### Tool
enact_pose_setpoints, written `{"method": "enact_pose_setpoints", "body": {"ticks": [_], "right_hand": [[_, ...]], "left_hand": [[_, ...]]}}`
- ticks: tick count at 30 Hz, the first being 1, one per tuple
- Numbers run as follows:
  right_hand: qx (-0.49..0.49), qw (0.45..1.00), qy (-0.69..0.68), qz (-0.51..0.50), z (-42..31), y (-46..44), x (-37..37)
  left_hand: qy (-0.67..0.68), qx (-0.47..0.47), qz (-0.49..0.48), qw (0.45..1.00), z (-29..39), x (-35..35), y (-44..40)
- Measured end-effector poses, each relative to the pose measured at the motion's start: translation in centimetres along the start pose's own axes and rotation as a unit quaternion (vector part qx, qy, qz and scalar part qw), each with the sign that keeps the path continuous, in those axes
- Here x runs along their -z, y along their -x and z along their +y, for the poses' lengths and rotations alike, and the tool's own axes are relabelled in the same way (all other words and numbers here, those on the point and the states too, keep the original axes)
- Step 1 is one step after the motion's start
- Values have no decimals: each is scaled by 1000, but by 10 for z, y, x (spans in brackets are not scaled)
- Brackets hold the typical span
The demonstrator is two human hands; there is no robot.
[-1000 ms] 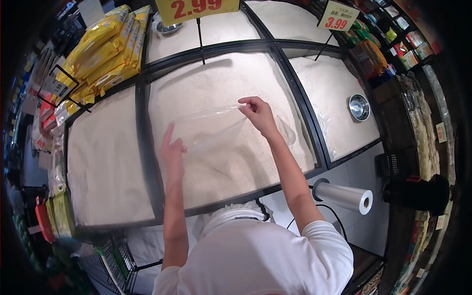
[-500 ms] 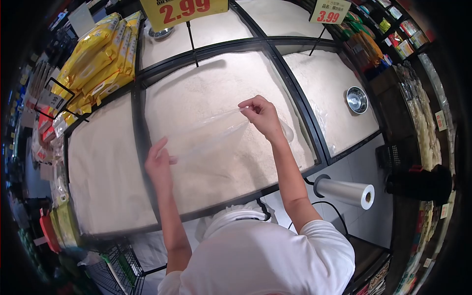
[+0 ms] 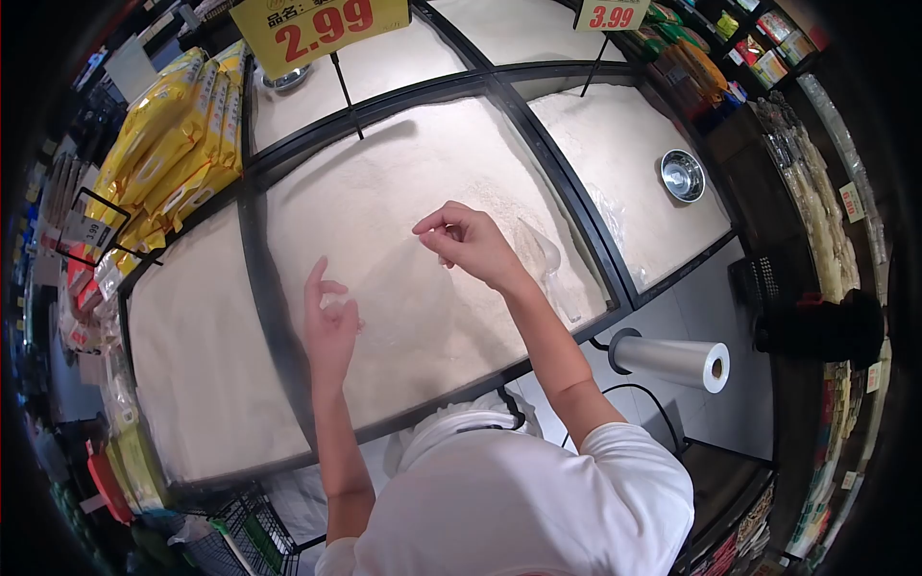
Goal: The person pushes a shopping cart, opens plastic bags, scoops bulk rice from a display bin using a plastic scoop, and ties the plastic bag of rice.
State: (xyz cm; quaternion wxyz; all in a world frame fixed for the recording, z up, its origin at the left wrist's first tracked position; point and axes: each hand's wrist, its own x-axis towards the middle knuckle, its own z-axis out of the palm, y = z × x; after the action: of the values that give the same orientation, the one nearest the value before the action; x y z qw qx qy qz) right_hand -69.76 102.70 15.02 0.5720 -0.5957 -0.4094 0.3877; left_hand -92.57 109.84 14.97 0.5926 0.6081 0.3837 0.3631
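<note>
Between my hands hangs a thin clear plastic bag [image 3: 408,293], faint against the pale loose grain [image 3: 346,202] of the middle bin. My right hand [image 3: 468,248] is closed in a pinch at the bag's upper right. On the other side is my left hand [image 3: 331,322], its index finger up and its thumb apart. It looks hazy, with film glinting at its fingers; whether it is inside the bag or behind it, I cannot tell. Beyond my right wrist, a clear scoop [image 3: 549,252] lies in the grain.
Black dividers [image 3: 552,163] separate the bins. A metal bowl [image 3: 682,176] sits in the right bin, and a roll of plastic bags [image 3: 677,363] juts out at the front right. Yellow packages [image 3: 178,134] are stacked at left. Price signs [image 3: 322,29] stand above the bins. A shopping cart [image 3: 240,533] is lower left.
My right hand has moved left and slightly down, closer to my left hand. The bag, stretched taut before, now hangs slacker. More of the scoop shows.
</note>
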Motion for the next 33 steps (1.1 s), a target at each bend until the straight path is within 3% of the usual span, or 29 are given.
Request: {"method": "enact_pose_setpoints", "body": {"ticks": [3, 7, 8, 9, 10, 11, 12, 15, 16, 19, 21, 23, 25, 27, 29, 31, 33], "right_hand": [[27, 995, -27, -88, -6, 6, -34], [41, 985, -84, -148, -8, 15, -42], [-12, 973, -143, -182, 3, 12, -32], [7, 979, -113, -167, 6, 15, -25], [27, 984, -83, -153, 8, 19, -18], [47, 988, -53, -137, 11, 23, -10], [16, 980, 16, -197, 23, 24, 2], [37, 971, 145, -184, 80, 45, -6], [0, 965, 155, -212, 88, 48, -16], [91, 960, 228, -131, 110, 49, -54], [59, 982, 51, -173, 111, 38, -67], [68, 988, -64, -127, 104, 37, -74], [118, 987, -111, 3, 86, 47, -87], [133, 984, -115, 36, 77, 47, -87], [122, 989, -76, -27, 73, 36, -79], [144, 982, -47, -110, 112, 32, -69], [78, 960, -213, -166, 124, 33, -60]], "left_hand": [[-70, -37, -95, 992, -37, -20, -11], [4, -65, -79, 995, -50, -29, -19], [-15, -71, -53, 996, -49, -24, -21], [-35, -76, -28, 996, -46, -20, -22], [-53, -25, -19, 998, -30, -18, -19], [-61, -40, -16, 997, -25, -15, -18], [-69, -56, -12, 996, -23, -11, -19], [-94, -136, 0, 986, -20, -18, -22], [-94, -164, -4, 982, -16, -25, -22], [-62, -173, -59, 981, 8, -52, -6], [-67, -197, -104, 973, 20, -70, 8], [-109, -264, -141, 948, 26, -83, 22], [-111, -303, -185, 928, 34, -89, 40], [-107, -324, -211, 916, 34, -91, 54], [-100, -332, -220, 912, 31, -91, 61], [-128, -349, -217, 903, 35, -84, 60], [-147, -397, -215, 880, 29, -77, 53]]}}
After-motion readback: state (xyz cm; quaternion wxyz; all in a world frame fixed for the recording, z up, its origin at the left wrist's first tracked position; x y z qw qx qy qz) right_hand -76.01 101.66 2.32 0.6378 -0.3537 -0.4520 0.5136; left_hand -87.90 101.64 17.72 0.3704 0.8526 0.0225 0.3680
